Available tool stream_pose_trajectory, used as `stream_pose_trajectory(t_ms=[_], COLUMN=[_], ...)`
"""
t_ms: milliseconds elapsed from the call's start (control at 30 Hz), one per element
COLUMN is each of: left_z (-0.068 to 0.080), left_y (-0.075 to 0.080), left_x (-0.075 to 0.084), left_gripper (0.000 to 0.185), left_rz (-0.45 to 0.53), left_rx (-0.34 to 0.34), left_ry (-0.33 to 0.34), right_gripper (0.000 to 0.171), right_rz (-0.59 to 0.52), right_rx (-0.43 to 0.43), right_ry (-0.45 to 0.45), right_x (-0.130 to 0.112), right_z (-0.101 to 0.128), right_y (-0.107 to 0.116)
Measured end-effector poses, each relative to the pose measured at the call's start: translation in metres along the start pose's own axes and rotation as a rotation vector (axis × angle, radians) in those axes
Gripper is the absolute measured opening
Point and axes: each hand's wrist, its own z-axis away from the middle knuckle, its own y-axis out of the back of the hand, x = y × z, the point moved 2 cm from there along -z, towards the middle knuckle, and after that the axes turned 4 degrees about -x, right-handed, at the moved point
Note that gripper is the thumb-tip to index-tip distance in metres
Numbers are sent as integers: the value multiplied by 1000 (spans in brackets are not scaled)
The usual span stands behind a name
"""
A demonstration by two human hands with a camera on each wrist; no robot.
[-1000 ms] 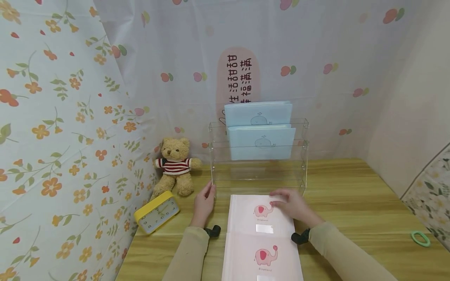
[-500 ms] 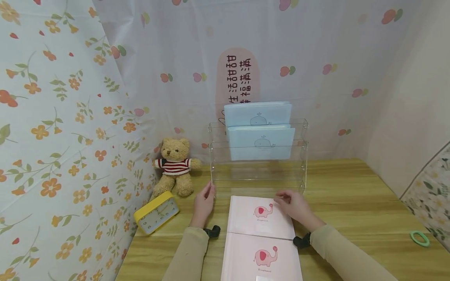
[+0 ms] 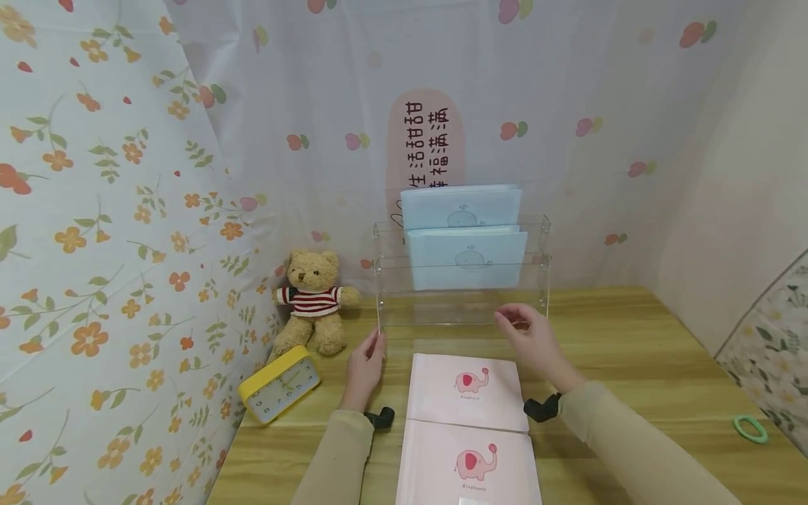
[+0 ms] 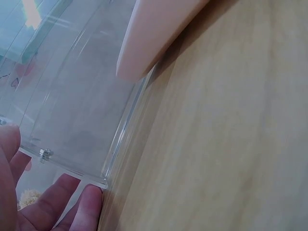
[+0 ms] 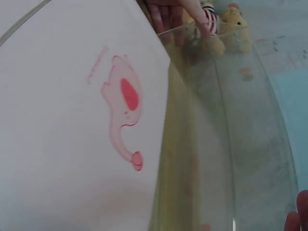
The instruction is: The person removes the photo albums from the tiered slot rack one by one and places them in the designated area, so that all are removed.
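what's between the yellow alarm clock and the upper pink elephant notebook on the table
The left hand, its fingers touching the clear acrylic rack's left corner, lies between the yellow alarm clock and the upper pink elephant notebook, over bare wooden table. Head view shows this.

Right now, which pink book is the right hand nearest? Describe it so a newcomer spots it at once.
Start at the clear acrylic rack at the back of the wooden table. Flat just in front of it lies the pink elephant book, below the right hand. A second pink book lies nearer the person; this one lies next to the rack.
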Motion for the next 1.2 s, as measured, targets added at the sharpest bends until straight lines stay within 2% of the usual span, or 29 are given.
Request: stream_pose_trajectory(t_ms=[233, 333, 433, 467, 533, 700, 833, 1000, 1100, 1133, 1200], left_z=[2, 1, 3, 2, 4, 2, 0, -8, -7, -7, -1], left_y=[2, 1, -1, -2, -2, -7, -5, -5, -4, -4, -1], left_x=[7, 4, 5, 2, 7, -3, -5, -15, -12, -11, 2], left_gripper=[43, 43, 45, 46, 47, 50, 51, 49, 47, 48, 49], left_rz=[-3, -21, -16, -23, -10, -30, -28, -13, -15, -23, -27], left_rx=[18, 19, 11, 14, 14, 8, -2, -40, -46, -38, -38], left_ry=[12, 17, 18, 12, 21, 47, 45, 106, 136, 119, 106], right_gripper=[40, 46, 54, 57, 63, 77, 81, 85, 81, 78, 70], right_rz=[-43, -63, -89, -93, -104, -96, -140, -174, -154, -144, -132], right_rx=[156, 240, 280, 283, 269, 193, 177, 176, 179, 181, 184], right_ry=[22, 27, 14, 5, -19, -88, -116, -160, -175, -171, -151], right_x=[-34, -41, -44, -44, -43, -39, -39, -48, -55, -57, -60], right_z=[-39, -57, -71, -74, -79, -86, -95, -106, -110, -112, -116], right_y=[21, 32, 41, 43, 47, 51, 51, 47, 47, 48, 50])
